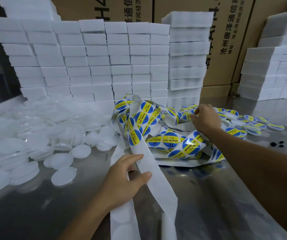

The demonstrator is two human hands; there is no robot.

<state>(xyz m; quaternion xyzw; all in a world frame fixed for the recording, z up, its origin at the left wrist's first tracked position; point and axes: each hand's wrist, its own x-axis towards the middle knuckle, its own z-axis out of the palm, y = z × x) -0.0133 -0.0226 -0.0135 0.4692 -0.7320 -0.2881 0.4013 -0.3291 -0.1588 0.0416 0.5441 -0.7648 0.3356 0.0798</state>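
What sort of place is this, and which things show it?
Probably a small packing or labelling workshop: a steel table heaped with plain white lids, a long strip of soldering-paste stickers, and stacked foam blocks before printed cartons.

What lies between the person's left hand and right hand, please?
In the head view, tangled loops of the blue-and-yellow sticker strip lie between the left hand and the right hand.

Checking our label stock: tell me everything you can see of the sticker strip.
The sticker strip is a long white paper backing carrying round blue stickers with a yellow band reading SOLDERING PASTE. It lies looped and tangled on the steel table. Its near end is bare, stickers gone; the left hand grips that part, and the right hand pinches it farther back.
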